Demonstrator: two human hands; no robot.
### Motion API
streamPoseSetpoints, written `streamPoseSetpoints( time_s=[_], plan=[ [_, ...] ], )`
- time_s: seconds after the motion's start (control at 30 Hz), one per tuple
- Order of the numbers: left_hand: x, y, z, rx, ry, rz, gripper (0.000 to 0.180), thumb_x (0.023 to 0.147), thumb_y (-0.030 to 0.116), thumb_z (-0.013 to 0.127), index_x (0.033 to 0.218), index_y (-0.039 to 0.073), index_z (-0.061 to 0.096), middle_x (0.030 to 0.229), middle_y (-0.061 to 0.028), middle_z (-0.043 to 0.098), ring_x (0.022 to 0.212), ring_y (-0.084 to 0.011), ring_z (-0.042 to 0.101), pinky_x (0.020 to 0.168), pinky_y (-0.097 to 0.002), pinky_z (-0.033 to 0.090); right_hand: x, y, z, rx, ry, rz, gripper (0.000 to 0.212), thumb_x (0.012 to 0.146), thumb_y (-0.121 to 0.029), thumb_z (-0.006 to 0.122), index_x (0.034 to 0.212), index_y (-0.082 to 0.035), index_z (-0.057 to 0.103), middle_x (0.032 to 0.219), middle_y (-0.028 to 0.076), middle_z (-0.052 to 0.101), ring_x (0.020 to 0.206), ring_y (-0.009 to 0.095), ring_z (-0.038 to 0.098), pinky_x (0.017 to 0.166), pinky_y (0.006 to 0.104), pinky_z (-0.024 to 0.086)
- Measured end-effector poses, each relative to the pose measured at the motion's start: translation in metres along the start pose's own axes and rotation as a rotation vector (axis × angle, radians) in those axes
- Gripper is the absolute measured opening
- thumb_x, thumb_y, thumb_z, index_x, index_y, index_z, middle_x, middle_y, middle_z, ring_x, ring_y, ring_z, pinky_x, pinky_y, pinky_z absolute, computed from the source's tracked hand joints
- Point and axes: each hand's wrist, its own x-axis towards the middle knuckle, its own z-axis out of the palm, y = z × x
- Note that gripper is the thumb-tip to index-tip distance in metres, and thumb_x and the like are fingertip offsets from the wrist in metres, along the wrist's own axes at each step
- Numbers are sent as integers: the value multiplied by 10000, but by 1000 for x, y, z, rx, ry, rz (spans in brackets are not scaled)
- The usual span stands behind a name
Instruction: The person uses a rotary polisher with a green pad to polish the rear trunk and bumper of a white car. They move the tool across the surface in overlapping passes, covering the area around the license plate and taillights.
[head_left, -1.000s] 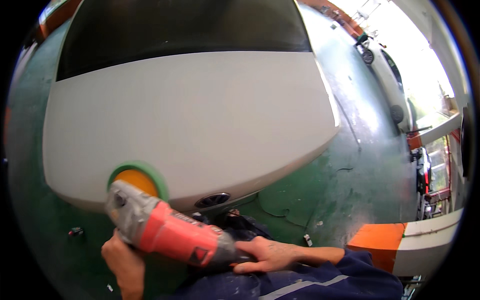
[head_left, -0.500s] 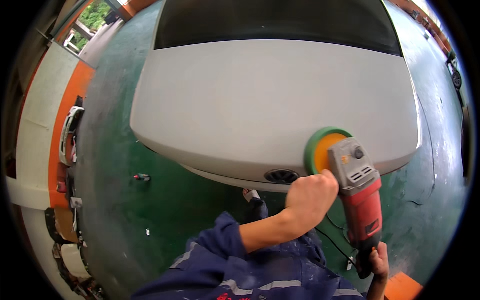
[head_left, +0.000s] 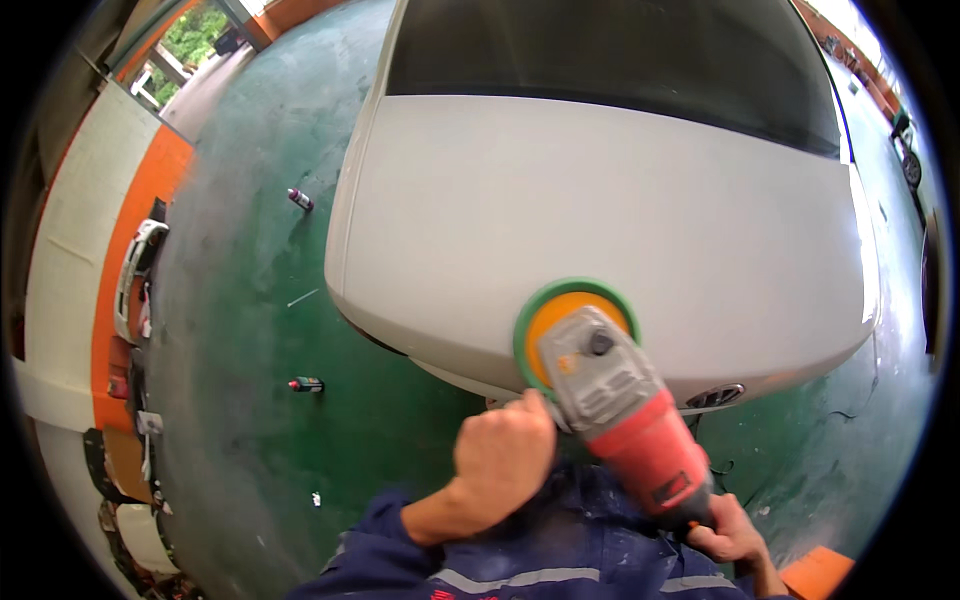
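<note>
A red and grey electric polisher (head_left: pixel 650 430) is in both my hands. My left hand (head_left: pixel 505 450) is closed in a fist at the side of its head, round a side handle that is mostly hidden. My right hand (head_left: pixel 735 535) wraps the dark rear grip. The green polishing pad (head_left: pixel 527 340), with an orange middle, lies against the rear edge of the pale car's trunk lid (head_left: pixel 600 210), left of the round emblem (head_left: pixel 715 397). The tool body slants back toward my right side.
A dark rear window (head_left: pixel 620 60) lies beyond the lid. On the green floor stand a purple bottle (head_left: pixel 300 199) and a dark bottle with a red cap (head_left: pixel 306 384). Car parts, among them a bumper (head_left: pixel 140 275), line the left wall. A cable (head_left: pixel 865 400) trails at right.
The polisher and both hands have moved left along the lid, from right of the emblem to left of it. The view has shifted, so the car sits farther right.
</note>
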Motion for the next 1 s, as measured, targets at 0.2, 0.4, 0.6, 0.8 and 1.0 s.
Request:
streamPoseSetpoints(
  time_s=[0.2,0.4,0.6,0.8,1.0],
  plan=[
    [12,-176,-28,79,76,-236,152,793,144,704,890,47,638,749,-215,705,734,-420,720,691,-516,580,120,-99,100,-201,-243,-4,493,966,-412,668,1191,21,595,778,205,661,701,307,688,697,400,533],
    [47,-286,-57,-8,306,-311,157,770,167,757,798,19,714,805,-263,693,823,-478,680,735,-539,555,200,-159,169,-141,-240,-60,576,996,-508,599,1102,58,596,770,247,671,712,345,687,692,446,518],
    [84,-255,-70,-11,282,-247,112,783,134,725,807,24,735,795,-258,692,816,-471,681,736,-543,552,189,-164,144,-77,-202,-6,565,1015,-498,578,1104,60,592,747,172,646,669,252,644,667,395,506],
    [99,-133,-76,148,125,-64,63,798,100,676,783,40,687,776,-223,714,755,-435,716,690,-512,584,109,-109,75,-30,-15,-31,406,1025,-392,586,1151,-7,600,746,66,623,663,143,606,633,333,493],
    [162,62,-39,-136,-32,548,51,809,52,658,777,34,693,835,-202,740,780,-356,750,683,-424,609,-8,-33,21,516,435,65,454,1036,-453,572,1050,0,565,770,58,619,608,135,606,558,281,496]
  ],
)
